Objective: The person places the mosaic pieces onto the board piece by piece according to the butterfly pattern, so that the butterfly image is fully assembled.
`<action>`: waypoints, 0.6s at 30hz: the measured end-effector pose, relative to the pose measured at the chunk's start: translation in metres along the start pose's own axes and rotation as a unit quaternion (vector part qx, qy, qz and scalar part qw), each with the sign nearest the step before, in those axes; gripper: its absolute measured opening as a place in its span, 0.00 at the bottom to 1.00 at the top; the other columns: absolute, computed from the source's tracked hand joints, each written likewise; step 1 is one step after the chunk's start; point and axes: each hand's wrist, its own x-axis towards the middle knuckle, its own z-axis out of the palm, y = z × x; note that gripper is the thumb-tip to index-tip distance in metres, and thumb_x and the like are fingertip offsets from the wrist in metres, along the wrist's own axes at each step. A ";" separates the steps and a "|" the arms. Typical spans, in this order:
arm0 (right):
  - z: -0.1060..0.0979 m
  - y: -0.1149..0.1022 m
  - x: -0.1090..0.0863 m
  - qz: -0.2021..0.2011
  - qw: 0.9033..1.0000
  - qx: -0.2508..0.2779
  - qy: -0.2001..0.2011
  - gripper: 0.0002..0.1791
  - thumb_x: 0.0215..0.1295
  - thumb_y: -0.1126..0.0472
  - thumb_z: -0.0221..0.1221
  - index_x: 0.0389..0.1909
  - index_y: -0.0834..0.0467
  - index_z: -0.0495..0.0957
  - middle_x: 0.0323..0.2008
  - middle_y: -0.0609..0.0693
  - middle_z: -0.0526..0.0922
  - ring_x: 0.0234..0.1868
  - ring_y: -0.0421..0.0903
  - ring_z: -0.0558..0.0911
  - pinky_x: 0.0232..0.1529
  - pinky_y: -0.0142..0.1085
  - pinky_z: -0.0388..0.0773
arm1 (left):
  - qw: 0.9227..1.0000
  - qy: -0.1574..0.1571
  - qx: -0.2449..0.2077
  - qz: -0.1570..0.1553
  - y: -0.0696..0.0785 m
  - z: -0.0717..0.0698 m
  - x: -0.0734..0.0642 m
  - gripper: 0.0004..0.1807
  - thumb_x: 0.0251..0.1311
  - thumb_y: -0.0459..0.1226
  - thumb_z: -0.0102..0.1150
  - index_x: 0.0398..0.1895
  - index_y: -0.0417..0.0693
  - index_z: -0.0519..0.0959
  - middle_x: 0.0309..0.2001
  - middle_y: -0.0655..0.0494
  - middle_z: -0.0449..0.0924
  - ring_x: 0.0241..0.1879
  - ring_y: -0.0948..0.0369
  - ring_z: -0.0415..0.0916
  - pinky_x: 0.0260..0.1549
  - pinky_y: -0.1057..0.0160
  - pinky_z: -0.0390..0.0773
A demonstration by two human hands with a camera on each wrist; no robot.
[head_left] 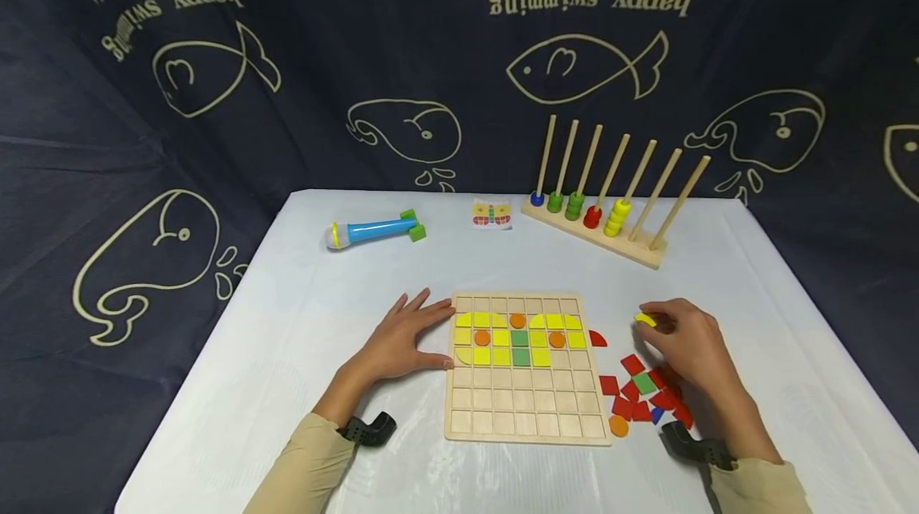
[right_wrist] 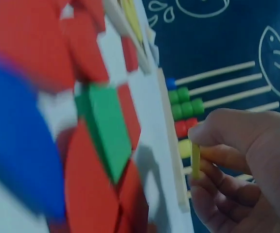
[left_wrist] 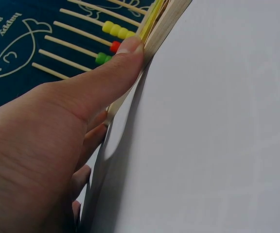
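My left hand (head_left: 400, 343) rests along the left edge of a wooden grid board (head_left: 524, 401), fingers spread and thumb tip at its side. Yellow pieces, orange discs (head_left: 518, 321) and two green squares (head_left: 520, 347) fill cells in the board's upper rows; the lower rows show bare wood. To the right of the board, my right hand (head_left: 691, 341) pinches a small yellow piece (head_left: 645, 320) between thumb and fingers. The right wrist view shows this yellow piece (right_wrist: 195, 160) edge-on, above the table. Below that hand lies a loose pile of red pieces (head_left: 640, 410).
A green square (head_left: 644, 383), a blue piece (head_left: 657, 415) and an orange disc (head_left: 619, 425) lie among the red ones. At the back stand a bead rack (head_left: 589, 231), a butterfly pattern card (head_left: 491, 215) and a toy microphone (head_left: 376, 229) beside green blocks (head_left: 417, 233).
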 end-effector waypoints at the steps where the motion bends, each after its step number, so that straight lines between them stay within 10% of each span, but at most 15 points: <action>1: 0.001 -0.003 0.000 -0.005 1.000 0.002 0.004 0.21 0.56 0.60 0.68 0.49 0.65 0.80 0.42 0.60 0.78 0.41 0.56 0.77 0.42 0.54 0.78 | 1.000 -0.002 0.001 -0.002 0.000 0.000 0.000 0.49 0.45 0.68 0.62 0.70 0.60 0.66 0.71 0.67 0.59 0.73 0.53 0.43 0.70 0.48 0.39; 18: 0.031 -0.043 -0.010 -0.112 0.992 0.026 -0.056 0.13 0.49 0.58 0.70 0.37 0.56 0.84 0.42 0.48 0.75 0.40 0.45 0.70 0.40 0.42 0.73 | 1.000 0.001 0.002 0.005 -0.001 0.000 -0.001 0.49 0.45 0.69 0.61 0.70 0.59 0.66 0.70 0.65 0.60 0.73 0.52 0.43 0.70 0.47 0.38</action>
